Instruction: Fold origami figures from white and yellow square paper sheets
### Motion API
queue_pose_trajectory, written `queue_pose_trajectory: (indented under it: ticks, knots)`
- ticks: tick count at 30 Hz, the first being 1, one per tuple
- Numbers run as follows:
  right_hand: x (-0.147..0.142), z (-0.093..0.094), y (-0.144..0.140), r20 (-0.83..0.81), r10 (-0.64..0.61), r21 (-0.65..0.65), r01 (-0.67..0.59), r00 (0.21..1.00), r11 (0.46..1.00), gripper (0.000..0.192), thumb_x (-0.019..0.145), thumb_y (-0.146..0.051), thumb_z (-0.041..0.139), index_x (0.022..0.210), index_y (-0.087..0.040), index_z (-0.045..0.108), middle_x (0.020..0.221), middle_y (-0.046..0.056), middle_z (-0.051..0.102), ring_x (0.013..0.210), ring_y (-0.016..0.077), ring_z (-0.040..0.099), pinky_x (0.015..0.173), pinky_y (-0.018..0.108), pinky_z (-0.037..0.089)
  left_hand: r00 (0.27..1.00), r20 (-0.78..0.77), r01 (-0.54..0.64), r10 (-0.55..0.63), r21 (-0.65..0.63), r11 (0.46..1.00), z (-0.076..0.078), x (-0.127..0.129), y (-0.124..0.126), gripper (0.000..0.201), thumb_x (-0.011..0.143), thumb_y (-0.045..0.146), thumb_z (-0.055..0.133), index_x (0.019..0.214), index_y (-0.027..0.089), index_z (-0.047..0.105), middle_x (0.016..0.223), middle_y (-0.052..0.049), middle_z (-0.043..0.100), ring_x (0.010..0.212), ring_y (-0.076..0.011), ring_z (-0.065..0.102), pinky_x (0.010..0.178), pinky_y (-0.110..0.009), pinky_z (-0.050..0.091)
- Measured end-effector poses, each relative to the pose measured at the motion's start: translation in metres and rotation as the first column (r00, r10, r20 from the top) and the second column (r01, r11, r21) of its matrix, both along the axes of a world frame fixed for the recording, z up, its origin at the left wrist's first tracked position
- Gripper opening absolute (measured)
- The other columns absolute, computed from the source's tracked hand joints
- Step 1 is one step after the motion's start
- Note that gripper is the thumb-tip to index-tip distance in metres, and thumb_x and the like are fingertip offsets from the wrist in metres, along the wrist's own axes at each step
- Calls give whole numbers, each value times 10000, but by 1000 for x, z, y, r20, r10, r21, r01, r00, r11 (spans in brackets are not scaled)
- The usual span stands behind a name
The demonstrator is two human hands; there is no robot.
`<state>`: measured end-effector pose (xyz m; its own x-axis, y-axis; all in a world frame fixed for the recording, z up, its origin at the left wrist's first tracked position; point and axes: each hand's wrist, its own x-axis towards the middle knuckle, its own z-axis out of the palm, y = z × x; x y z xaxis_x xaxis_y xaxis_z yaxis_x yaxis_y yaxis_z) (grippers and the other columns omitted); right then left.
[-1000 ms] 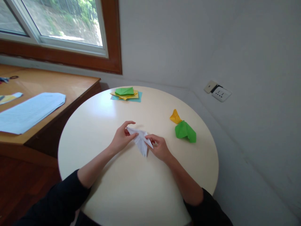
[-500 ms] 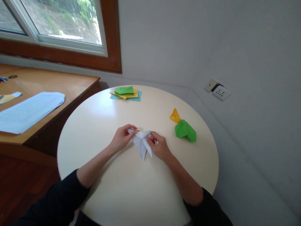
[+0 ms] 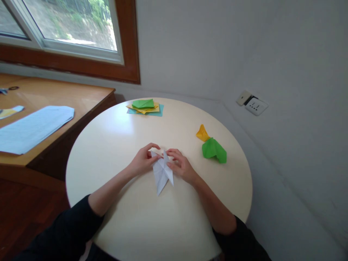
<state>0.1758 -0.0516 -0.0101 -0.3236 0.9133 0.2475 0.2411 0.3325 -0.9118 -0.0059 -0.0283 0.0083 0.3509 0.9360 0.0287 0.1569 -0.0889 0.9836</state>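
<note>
white paper fold (image 3: 162, 173) pinched by both hands

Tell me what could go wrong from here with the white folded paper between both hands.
1. The left hand and right hand pinch only the top of the white folded paper; its long point hangs free toward the person, so an uneven pull might skew the crease or tear it.
2. The green folded piece and yellow folded piece lie near the right hand; a sideways sweep could knock them across the round table.
</note>
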Motion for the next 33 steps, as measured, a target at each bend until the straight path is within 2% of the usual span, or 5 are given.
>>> queue_pose_trajectory:
  ticks: [6, 11, 16, 23, 33]
  knots:
    - [0, 2, 1, -137, 68, -159, -89, 988, 983, 270, 721, -334, 619, 966, -222, 622, 1104, 61, 509, 993, 184, 510, 783, 296, 417, 992, 8, 129, -129, -13, 992, -10, 0, 1, 280, 732, 366, 590, 903, 158, 511, 471, 73, 464, 371, -47, 357, 363, -158, 230]
    - [-1, 8, -1, -253, 61, -260, -129, 965, 957, 253, 698, -357, 645, 899, -205, 632, 1052, 51, 521, 893, 165, 541, 746, 286, 433, 992, 5, 130, -130, -16, 991, -11, -1, 1, 288, 771, 394, 533, 915, 145, 546, 582, 19, 555, 412, -56, 386, 392, -172, 266]
    - [-2, 9, -1, -300, 39, -243, -116, 953, 963, 177, 676, -358, 670, 710, -189, 632, 977, 41, 538, 915, 164, 534, 764, 291, 418, 994, 18, 108, -108, -2, 994, -12, -1, 0, 261, 807, 371, 474, 917, 150, 561, 584, 28, 526, 453, -65, 387, 437, -177, 296]
    - [-8, 5, 0, -233, 5, -253, -65, 972, 965, 161, 654, -331, 672, 653, -177, 623, 915, 40, 560, 789, 139, 533, 677, 268, 412, 998, 27, 64, -63, -33, 997, -9, 8, -7, 216, 798, 325, 467, 925, 162, 529, 492, 70, 418, 389, -55, 286, 384, -173, 208]
    - [-11, 0, 2, -150, -54, -292, 8, 987, 956, 152, 617, -294, 687, 659, -164, 620, 680, -14, 551, 559, 86, 431, 541, 241, 335, 998, 32, 45, -45, -20, 999, -16, 12, -9, 239, 821, 261, 387, 993, 170, 525, 517, 61, 410, 444, -76, 318, 436, -188, 254]
